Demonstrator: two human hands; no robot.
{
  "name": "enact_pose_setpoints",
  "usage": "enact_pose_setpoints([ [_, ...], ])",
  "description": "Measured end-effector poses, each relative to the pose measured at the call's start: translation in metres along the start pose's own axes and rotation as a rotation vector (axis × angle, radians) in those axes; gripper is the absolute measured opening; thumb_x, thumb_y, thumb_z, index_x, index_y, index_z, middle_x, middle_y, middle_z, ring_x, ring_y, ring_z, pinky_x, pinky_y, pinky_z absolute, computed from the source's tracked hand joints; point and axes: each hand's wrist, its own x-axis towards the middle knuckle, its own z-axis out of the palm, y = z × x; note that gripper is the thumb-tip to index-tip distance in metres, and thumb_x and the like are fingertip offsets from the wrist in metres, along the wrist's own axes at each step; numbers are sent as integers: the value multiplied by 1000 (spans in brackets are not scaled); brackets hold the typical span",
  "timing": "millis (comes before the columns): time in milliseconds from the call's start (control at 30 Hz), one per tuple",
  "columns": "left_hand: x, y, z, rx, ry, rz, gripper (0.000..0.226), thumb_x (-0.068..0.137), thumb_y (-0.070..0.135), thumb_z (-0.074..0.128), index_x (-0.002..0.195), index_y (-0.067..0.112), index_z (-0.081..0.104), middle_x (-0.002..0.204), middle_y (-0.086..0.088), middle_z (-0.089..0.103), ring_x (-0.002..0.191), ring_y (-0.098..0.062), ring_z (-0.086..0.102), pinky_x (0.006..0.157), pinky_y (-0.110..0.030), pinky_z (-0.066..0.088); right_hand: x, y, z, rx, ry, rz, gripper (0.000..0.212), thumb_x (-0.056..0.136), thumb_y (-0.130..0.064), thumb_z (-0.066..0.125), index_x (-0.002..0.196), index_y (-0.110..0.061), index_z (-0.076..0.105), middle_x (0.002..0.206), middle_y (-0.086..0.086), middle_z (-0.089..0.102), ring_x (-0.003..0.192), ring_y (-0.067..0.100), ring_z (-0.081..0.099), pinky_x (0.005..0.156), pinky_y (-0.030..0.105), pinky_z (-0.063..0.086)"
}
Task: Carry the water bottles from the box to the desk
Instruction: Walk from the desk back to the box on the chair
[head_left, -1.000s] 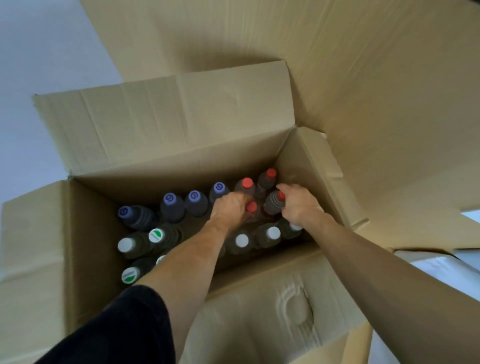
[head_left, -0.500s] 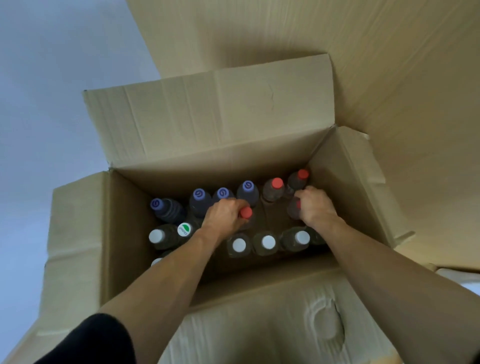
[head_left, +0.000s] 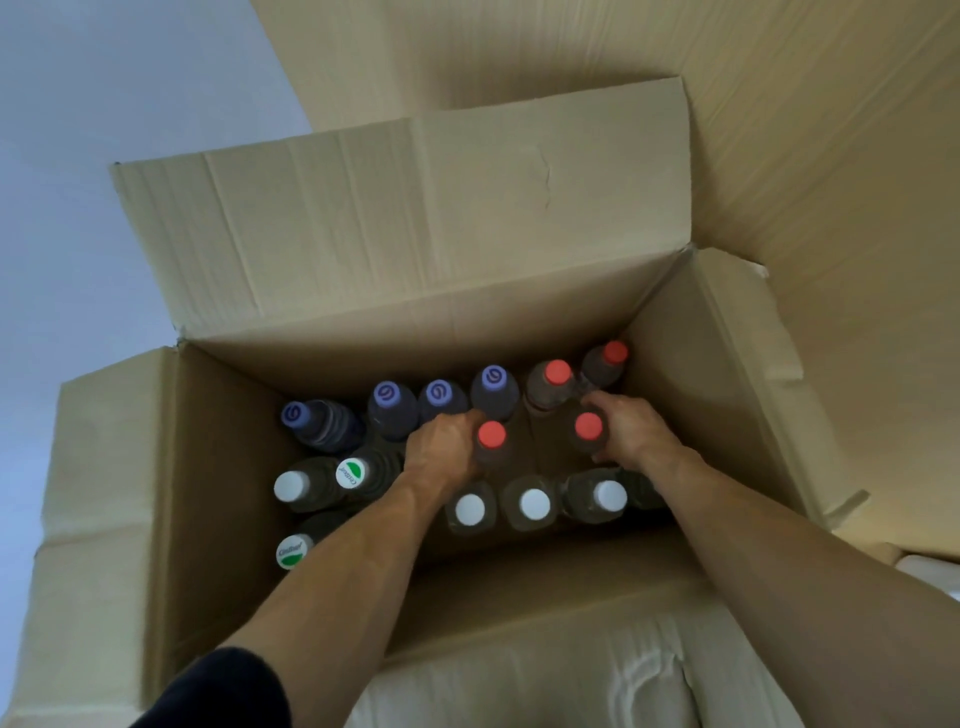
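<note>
Open cardboard box (head_left: 208, 519) packed with upright water bottles capped purple, red, white and green-and-white; the green caps' writing is too blurred to read. Left hand (head_left: 441, 452) wraps a red-capped bottle (head_left: 491, 441) mid-box; right hand (head_left: 631, 436) wraps another red-capped bottle (head_left: 588, 431) just right. Pale floor (head_left: 78, 156) beyond.

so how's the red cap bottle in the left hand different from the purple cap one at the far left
The red cap bottle stands upright; the purple cap bottle leans over. The left hand grips the red cap bottle, while nothing touches the purple cap bottle. Both sit in the box.
</note>
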Motion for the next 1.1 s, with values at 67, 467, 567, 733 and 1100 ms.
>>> enact_pose_setpoints([
  [67, 0, 0, 0, 3, 2, 14, 39, 83, 46, 70, 118, 33, 59, 109, -2, 69, 101, -31, 67, 83, -45, 57, 1, -1, 1, 9, 14, -13, 75, 74, -14, 86, 140, -23, 51, 136, 8, 60, 127, 30, 55, 104, 39, 47],
  [467, -56, 29, -107, -159, 138, 210, 44, 72, 37, 84, 101, 13, 61, 98, -4, 65, 100, -25, 54, 86, -36, 46, -54, -23, -79, 94, 119, -235, 58, 67, -16, 89, 120, -19, 66, 117, 3, 68, 110, 23, 63, 97, 36, 49],
  [567, -76, 33, -140, -452, 120, 164, 44, 69, 32, 84, 104, 15, 62, 100, -3, 70, 100, -23, 65, 92, -41, 52, -73, -27, -105, 190, 118, -271, 55, 62, -10, 91, 112, -17, 69, 109, 1, 71, 104, 21, 66, 95, 38, 51],
  [733, -99, 36, -176, -767, 173, 172, 49, 63, 28, 81, 104, 11, 59, 97, -5, 73, 97, -22, 70, 88, -44, 57, -99, -39, -130, 569, 83, -322, 38, 71, 10, 78, 105, -3, 69, 106, 25, 70, 102, 37, 68, 98, 61, 50],
  [1100, -125, 21, -207, -1387, 115, 61, 52, 85, 46, 76, 129, 22, 62, 111, -7, 76, 101, -27, 73, 92, -48, 57, -132, -101, -125, 1199, -89, -403, 55, 75, -35, 81, 125, -20, 66, 123, 11, 70, 114, 27, 68, 91, 41, 55],
])
